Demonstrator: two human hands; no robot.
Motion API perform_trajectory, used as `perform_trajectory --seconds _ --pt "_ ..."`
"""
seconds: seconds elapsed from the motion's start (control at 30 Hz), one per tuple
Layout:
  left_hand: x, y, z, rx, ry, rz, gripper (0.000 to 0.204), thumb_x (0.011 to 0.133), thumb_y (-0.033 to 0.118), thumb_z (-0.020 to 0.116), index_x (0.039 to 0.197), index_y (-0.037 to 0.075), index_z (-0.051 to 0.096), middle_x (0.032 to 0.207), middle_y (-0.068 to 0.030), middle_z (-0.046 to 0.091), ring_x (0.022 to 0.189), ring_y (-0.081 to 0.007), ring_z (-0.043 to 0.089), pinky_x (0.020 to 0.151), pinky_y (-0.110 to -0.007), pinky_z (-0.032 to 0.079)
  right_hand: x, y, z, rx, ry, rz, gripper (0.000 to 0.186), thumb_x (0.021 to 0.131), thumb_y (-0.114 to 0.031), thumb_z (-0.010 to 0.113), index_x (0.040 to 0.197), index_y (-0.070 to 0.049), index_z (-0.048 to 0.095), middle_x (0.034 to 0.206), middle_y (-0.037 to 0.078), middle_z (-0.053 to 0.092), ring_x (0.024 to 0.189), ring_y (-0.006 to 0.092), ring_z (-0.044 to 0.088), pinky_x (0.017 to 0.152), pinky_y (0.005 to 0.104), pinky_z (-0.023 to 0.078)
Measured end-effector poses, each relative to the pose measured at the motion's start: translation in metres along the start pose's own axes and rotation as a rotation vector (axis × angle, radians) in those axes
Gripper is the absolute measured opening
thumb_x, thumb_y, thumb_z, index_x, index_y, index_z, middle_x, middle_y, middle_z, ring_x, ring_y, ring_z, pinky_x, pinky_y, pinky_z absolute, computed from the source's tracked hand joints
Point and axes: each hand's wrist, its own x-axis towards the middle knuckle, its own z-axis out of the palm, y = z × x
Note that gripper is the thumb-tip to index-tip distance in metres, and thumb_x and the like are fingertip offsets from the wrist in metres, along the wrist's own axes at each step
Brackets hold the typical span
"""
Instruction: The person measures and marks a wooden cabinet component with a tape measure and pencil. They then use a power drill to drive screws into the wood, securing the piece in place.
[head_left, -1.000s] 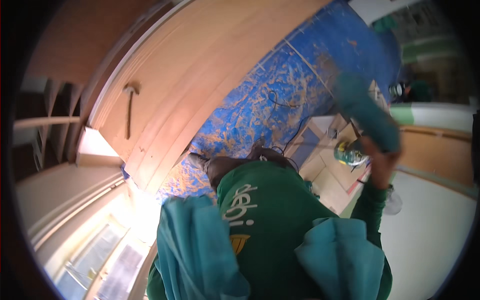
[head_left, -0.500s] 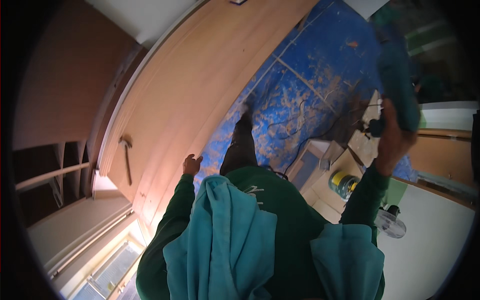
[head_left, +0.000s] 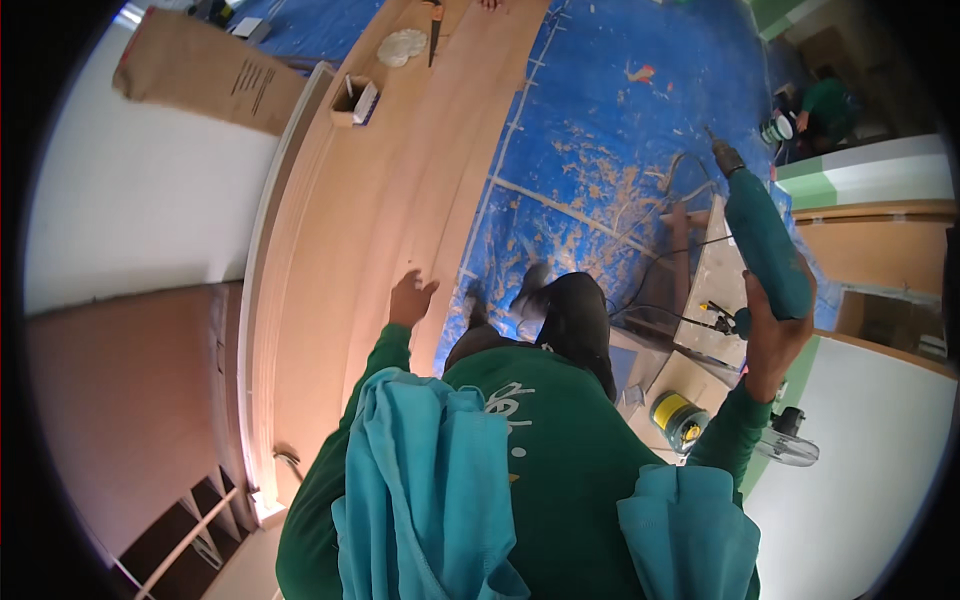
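Blue floor sheeting (head_left: 610, 110); you, now further along pale-wood panel (head_left: 345, 230); left hand (head_left: 410, 300) loosely spread; right hand (head_left: 778, 338) clasping teal elongated drill (head_left: 760, 235).

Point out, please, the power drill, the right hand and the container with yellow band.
Power drill (head_left: 765, 240): head view, on its teal body.
Right hand (head_left: 780, 338): head view, middle of the hand.
Container with yellow band (head_left: 675, 413): head view, on the band.
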Motion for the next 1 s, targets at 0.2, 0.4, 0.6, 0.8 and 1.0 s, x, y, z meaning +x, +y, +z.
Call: perform_trajectory --seconds 0.2,0.4,0.6,0.8,1.0 --pt "0.198 0.152 0.017 -0.014 -0.009 0.005 0.079 0.089 0.043 0.083 0.145 -0.005 0.056 0.13 -0.0292 0.071 0.118 -0.0418 0.071 0.099 -0.047 0.058 0.13 0.073 0.048 -0.006 -0.025 0.073 0.062 0.084 -0.004 0.084 0.142 0.001 0.063 0.129 0.012 0.071 0.114 0.0199 0.068 0.102 0.0355 0.054" --pt "0.296 0.25 0.061 -0.028 0.068 -0.077 0.084 0.088 0.042 0.085 0.147 -0.009 0.052 0.135 -0.0323 0.068 0.125 -0.0445 0.068 0.104 -0.049 0.056 0.288 0.135 0.13 -0.064 -0.301 0.07 0.064 0.08 -0.007 0.085 0.141 -0.001 0.064 0.113 0.014 0.078 0.098 0.0194 0.074 0.088 0.0345 0.06" --pt "0.399 0.338 0.073 0.059 0.113 -0.052 0.092 0.085 0.041 0.086 0.149 -0.013 0.047 0.146 -0.0343 0.059 0.136 -0.0468 0.058 0.113 -0.049 0.049 0.425 0.14 0.214 0.021 -0.567 -0.074 0.065 0.08 -0.009 0.087 0.14 -0.003 0.065 0.107 0.015 0.079 0.095 0.022 0.077 0.084 0.036 0.061" --pt "0.562 0.389 0.081 0.027 0.277 -0.051 0.089 0.083 0.036 0.088 0.147 -0.011 0.049 0.146 -0.0333 0.057 0.139 -0.0482 0.053 0.114 -0.051 0.047 0.523 0.121 0.314 -0.007 -0.721 -0.108 0.065 0.08 -0.01 0.088 0.14 -0.004 0.065 0.108 0.015 0.079 0.095 0.0222 0.077 0.082 0.0356 0.061" --pt "0.703 0.436 0.111 -0.235 0.359 -0.122 0.062 0.088 0.022 0.082 0.141 -0.002 0.06 0.123 -0.0239 0.069 0.11 -0.0387 0.068 0.099 -0.049 0.054 0.586 0.104 0.426 -0.072 -0.841 -0.19 0.067 0.079 -0.012 0.089 0.141 -0.006 0.065 0.113 0.017 0.077 0.093 0.0274 0.078 0.082 0.0382 0.061"
